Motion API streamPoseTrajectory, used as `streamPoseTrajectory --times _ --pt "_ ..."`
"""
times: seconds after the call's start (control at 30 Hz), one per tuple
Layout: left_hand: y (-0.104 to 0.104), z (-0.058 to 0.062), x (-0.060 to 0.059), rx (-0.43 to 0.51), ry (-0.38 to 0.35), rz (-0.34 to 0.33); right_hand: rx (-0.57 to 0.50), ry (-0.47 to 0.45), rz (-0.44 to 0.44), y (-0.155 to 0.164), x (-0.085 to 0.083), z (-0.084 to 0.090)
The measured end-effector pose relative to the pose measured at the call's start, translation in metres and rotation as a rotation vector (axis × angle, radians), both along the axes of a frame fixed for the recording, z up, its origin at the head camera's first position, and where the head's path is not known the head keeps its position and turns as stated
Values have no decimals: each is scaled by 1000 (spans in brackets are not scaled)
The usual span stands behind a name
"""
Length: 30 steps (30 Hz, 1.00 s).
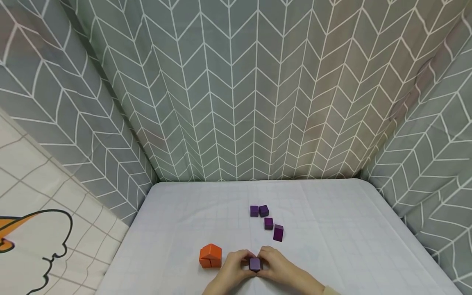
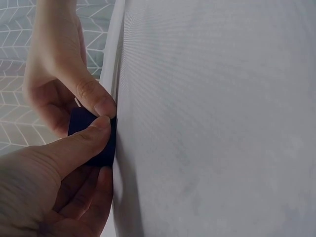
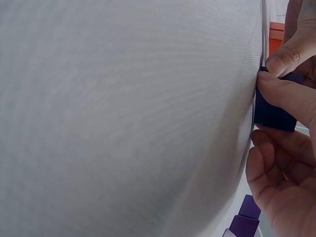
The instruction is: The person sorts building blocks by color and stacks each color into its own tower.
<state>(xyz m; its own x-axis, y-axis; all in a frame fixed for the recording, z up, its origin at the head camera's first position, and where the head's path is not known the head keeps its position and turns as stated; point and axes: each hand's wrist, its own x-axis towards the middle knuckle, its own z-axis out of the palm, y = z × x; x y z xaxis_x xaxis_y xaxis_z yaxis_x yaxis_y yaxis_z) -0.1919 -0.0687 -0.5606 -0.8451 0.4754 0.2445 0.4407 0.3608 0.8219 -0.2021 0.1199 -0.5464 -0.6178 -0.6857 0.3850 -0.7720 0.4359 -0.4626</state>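
Note:
A small purple cube (image 1: pixel 255 264) sits on the white tablecloth (image 1: pixel 332 246) near the front edge. My left hand (image 1: pixel 245 264) pinches it from the left and my right hand (image 1: pixel 264 263) from the right, fingertips meeting over it. In the left wrist view the cube (image 2: pixel 80 121) is dark, with a thumb (image 2: pixel 84 140) laid across it. The right wrist view shows the cube (image 3: pixel 274 116) held between thumb and fingers (image 3: pixel 284 94). Most of the cube is hidden by fingers.
Several loose purple cubes (image 1: pixel 268 223) lie in a loose line behind the hands, the nearest (image 1: pixel 278 232) just beyond my right hand. Orange blocks (image 1: pixel 210 255) stand in a small cluster left of my left hand. Grey chevron curtains (image 1: pixel 236 102) wall in the table.

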Motion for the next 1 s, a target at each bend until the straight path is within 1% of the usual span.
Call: streamPoseTrajectory --times 0.1,0.2,0.37,0.47,0.57,0.67,0.77,0.83,0.93,1.0 --pt "0 0 0 5 -4 -7 1 4 -2 0 -1 -1" --pt "0 0 0 6 7 -11 1 3 -10 -1 -1 -3" --pt "1 0 0 -2 8 1 5 -8 -29 -1 -1 -3" --pt "0 1 1 -7 -7 5 24 -25 -27 -1 1 -1" --pt "-1 2 1 -3 -22 -1 68 -38 -21 0 2 4" --pt "-1 2 1 5 -43 -4 92 -40 -12 2 1 18" --pt "-2 3 1 1 -62 -4 82 -31 -17 2 -8 38" --pt "-3 3 1 -2 -72 -4 72 -3 -47 2 -18 54" --pt "-3 3 0 -4 -110 -5 89 49 -118 0 -37 77" --pt "-1 3 -1 -14 -133 -9 106 65 -160 -2 -49 90"
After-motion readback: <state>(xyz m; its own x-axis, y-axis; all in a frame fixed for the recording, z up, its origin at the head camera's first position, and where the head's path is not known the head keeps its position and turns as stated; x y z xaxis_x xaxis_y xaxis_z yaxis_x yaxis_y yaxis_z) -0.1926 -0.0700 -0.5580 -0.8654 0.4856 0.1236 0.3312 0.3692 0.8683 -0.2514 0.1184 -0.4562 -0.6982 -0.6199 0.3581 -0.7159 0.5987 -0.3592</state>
